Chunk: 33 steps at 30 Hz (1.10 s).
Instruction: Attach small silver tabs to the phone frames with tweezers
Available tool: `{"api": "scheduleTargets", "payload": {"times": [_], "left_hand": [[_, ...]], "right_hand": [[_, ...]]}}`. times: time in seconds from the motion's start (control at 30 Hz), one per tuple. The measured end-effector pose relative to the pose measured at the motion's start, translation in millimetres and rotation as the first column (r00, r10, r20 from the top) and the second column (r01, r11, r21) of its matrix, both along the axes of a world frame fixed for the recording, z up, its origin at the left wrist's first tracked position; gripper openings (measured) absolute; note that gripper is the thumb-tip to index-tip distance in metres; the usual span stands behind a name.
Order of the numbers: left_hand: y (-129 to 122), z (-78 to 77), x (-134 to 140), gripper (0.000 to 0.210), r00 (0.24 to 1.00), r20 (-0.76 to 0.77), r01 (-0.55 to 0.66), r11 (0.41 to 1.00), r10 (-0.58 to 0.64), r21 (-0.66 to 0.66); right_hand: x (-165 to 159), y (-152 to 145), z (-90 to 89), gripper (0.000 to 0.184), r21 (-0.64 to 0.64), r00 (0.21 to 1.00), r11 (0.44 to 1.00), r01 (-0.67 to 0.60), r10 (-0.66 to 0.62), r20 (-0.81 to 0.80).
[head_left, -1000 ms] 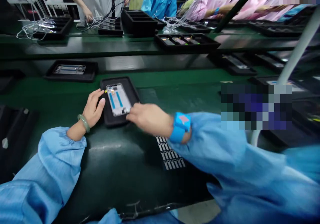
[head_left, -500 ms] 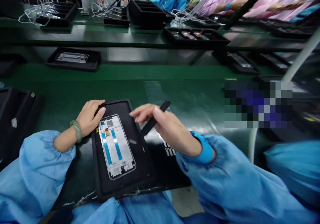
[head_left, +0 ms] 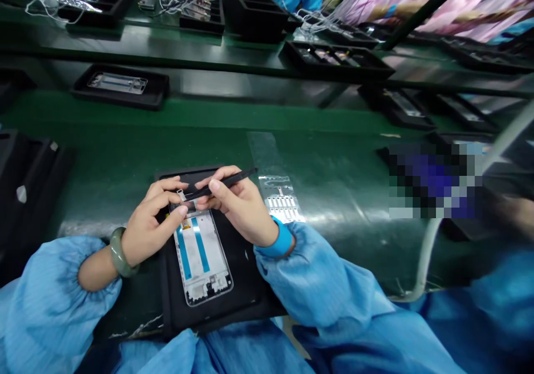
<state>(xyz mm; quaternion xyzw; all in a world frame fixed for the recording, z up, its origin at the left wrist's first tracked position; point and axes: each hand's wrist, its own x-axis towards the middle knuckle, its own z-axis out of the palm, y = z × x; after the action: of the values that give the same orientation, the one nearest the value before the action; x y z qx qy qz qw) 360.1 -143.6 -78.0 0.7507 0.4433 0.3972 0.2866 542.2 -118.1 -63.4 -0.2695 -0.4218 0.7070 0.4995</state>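
Note:
A phone frame (head_left: 204, 262) with two blue strips lies in a black tray (head_left: 169, 307) at the table's front edge. Over its upper end my right hand (head_left: 240, 204) grips black tweezers (head_left: 233, 179), their tip pointing left. Close to that tip, the fingers of my left hand (head_left: 152, 224) are drawn together in a pinch. A small pale piece (head_left: 181, 194) shows at these fingertips; whether they hold it is unclear. The fingers partly cover the frame's top end.
A sheet of small white stickers (head_left: 286, 204) lies right of the tray. Black trays (head_left: 25, 179) stand at left, and another holding a phone frame (head_left: 117, 83) sits farther back. A pale curved tube (head_left: 428, 246) rises at right. People work across the bench.
My right hand has moved left with the tweezers, from the tray's right side to over the frame's upper end. My left fingers have left the tray's edge and closed near the tweezers' tip.

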Motion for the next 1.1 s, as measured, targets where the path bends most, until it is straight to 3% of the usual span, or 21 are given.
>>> {"api": "scheduleTargets", "payload": {"times": [0.33, 0.53, 0.7, 0.8, 0.97, 1.1], "left_hand": [[0, 3.2, 1, 0.012, 0.998, 0.005, -0.062, 0.994, 0.063, -0.09], [0, 8.2, -1, 0.014, 0.998, -0.059, -0.028, 0.995, 0.023, -0.097], [-2, 6.5, -15, 0.005, 0.973, -0.23, -0.004, 1.0, 0.01, 0.026], [-3, 1.7, -25, 0.02, 0.938, -0.346, 0.041, 0.991, 0.006, 0.127], [-3, -1.8, -32, 0.026, 0.875, -0.479, 0.143, 0.983, -0.071, 0.117], [-3, 0.4, -32, 0.025, 0.861, -0.498, 0.163, 0.984, -0.104, 0.076]], "right_hand": [[2, -2, 3.4, 0.021, 0.127, 0.966, 0.988, 0.086, -0.114, 0.232], [5, -3, 9.0, 0.016, 0.179, 0.938, 0.983, 0.046, -0.104, 0.329], [1, 4, 6.6, 0.02, 0.148, 0.929, 0.987, 0.07, -0.118, 0.35], [-2, 15, 1.2, 0.025, 0.113, 0.942, 0.99, 0.089, -0.121, 0.314], [-5, 28, -6.4, 0.029, 0.038, 0.927, 0.999, 0.028, -0.04, 0.373], [-5, 26, -8.2, 0.027, 0.031, 0.907, 1.0, -0.003, -0.011, 0.422]]}}
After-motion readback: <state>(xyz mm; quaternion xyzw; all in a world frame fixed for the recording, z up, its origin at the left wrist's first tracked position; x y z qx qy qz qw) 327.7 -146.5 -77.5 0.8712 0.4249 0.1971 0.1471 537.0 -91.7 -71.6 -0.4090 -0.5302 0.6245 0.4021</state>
